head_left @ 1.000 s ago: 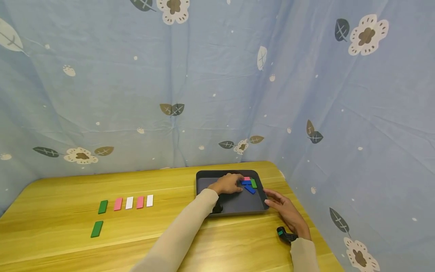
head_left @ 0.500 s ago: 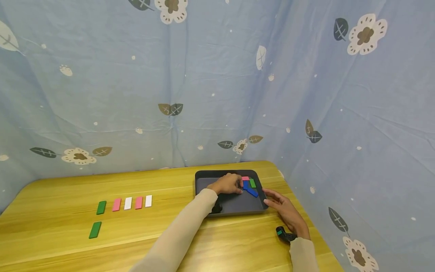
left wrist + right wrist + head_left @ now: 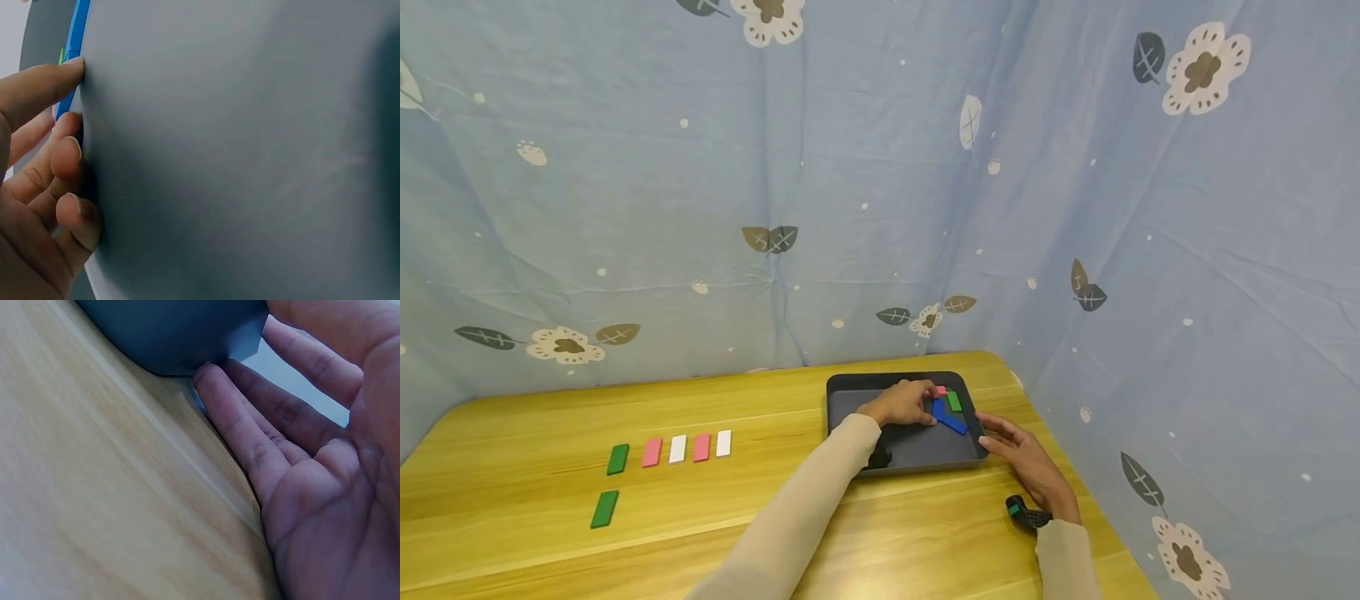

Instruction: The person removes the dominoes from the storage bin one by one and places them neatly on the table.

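Note:
My left hand (image 3: 902, 403) reaches into a dark grey tray (image 3: 910, 468). Its thumb and forefinger pinch a blue tile (image 3: 938, 409) near the tray's right side; the left wrist view shows the thumb (image 3: 44, 87) against the blue tile's edge (image 3: 76, 31), with the other fingers curled in. A second blue tile (image 3: 953, 425) touches the first at an angle. Beyond them lie a green tile (image 3: 954, 402) and a pink tile (image 3: 942, 390), partly hidden by fingers. Outside the tray, my right hand (image 3: 1026, 457) touches its right wall with extended fingers (image 3: 234, 419).
On the wooden table (image 3: 760, 517), to the left, a row holds a green tile (image 3: 617, 459), pink and white tiles alternating, ending in a white tile (image 3: 723, 443). Another green tile (image 3: 604, 509) lies in front. A blue flowered curtain (image 3: 820, 183) hangs behind and right.
The blue tile at my left fingers has turned from lying crosswise to pointing toward me, and the second blue tile has shifted slightly. My right hand stays at the tray's wall.

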Motion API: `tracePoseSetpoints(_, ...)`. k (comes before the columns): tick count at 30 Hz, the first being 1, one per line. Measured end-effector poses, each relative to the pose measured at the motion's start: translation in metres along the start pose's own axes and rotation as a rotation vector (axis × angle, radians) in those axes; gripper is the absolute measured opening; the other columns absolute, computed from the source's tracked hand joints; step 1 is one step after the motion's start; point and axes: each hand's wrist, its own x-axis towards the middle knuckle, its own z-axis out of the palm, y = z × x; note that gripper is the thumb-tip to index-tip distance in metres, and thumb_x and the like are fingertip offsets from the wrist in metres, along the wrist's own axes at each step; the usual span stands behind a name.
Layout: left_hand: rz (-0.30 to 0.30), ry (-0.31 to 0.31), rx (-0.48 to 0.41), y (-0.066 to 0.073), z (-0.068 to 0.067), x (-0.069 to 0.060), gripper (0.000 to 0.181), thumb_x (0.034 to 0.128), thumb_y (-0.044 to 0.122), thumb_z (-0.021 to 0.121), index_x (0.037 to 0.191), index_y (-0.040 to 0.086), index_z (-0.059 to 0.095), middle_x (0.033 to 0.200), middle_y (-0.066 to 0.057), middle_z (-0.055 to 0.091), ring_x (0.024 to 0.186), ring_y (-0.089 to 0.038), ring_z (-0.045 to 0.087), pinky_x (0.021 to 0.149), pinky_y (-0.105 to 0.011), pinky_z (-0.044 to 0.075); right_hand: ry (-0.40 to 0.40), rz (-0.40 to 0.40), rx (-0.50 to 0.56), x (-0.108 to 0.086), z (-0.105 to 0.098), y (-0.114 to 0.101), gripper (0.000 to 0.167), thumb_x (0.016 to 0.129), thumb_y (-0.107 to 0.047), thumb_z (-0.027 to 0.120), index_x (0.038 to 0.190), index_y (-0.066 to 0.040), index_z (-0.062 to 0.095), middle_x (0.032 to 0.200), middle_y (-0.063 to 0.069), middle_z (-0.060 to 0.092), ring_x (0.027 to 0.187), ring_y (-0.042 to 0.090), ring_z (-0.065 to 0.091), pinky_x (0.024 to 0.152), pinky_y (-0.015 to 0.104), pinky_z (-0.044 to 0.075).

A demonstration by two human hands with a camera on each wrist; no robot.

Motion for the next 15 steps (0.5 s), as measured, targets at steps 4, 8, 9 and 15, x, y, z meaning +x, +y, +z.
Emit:
tracePoseSetpoints(4, -0.015, 0.004, -0.011, -0.0001, -0.0002, 0.0001, 0.051, 0.0904, 0.024, 0.083, 0.135, 0.010, 0.063, 0.084, 0.003, 0.062, 0.072, -0.010, 0.059, 0.068, -0.027, 0.049, -0.003, -0.006, 0.005, 0.0000, -0.0008, -0.0011, 0.058, 0.100, -0.031, 0.071, 0.152, -0.019, 0.051, 0.155, 0.010, 0.045, 0.144, 0.032, 0.040, 0.115, 0.050, 0.034)
tracePoseSetpoints(8, -0.026, 0.007, -0.009, -0.0002, 0.0007, -0.0001, 0.049, 0.0901, 0.025, 0.083, 0.133, 0.009, 0.065, 0.082, 0.003, 0.062, 0.072, -0.011, 0.059, 0.069, -0.027, 0.049, -0.006, -0.006, 0.006, 0.0001, -0.0004, -0.0001, 0.057, 0.100, -0.030, 0.070, 0.153, -0.018, 0.051, 0.156, 0.011, 0.044, 0.144, 0.032, 0.041, 0.114, 0.044, 0.036)
tracePoseSetpoints(9, -0.029, 0.006, -0.010, 0.0000, 0.0008, -0.0003, 0.048, 0.0903, 0.026, 0.083, 0.132, 0.010, 0.065, 0.083, 0.003, 0.062, 0.072, -0.011, 0.059, 0.069, -0.027, 0.049, -0.005, -0.005, 0.004, 0.0001, -0.0002, 0.0001, 0.057, 0.100, -0.030, 0.070, 0.152, -0.019, 0.051, 0.155, 0.011, 0.045, 0.144, 0.032, 0.041, 0.114, 0.043, 0.037)
tracePoseSetpoints(15, -0.021, 0.009, -0.029, -0.0014, -0.0001, 0.0007, 0.045, 0.0902, 0.024, 0.083, 0.129, 0.010, 0.066, 0.083, 0.004, 0.063, 0.073, -0.010, 0.060, 0.069, -0.026, 0.050, -0.001, -0.009, -0.004, 0.0007, -0.0010, -0.0008, 0.057, 0.100, -0.030, 0.070, 0.152, -0.019, 0.051, 0.155, 0.010, 0.045, 0.143, 0.032, 0.042, 0.113, 0.042, 0.038)
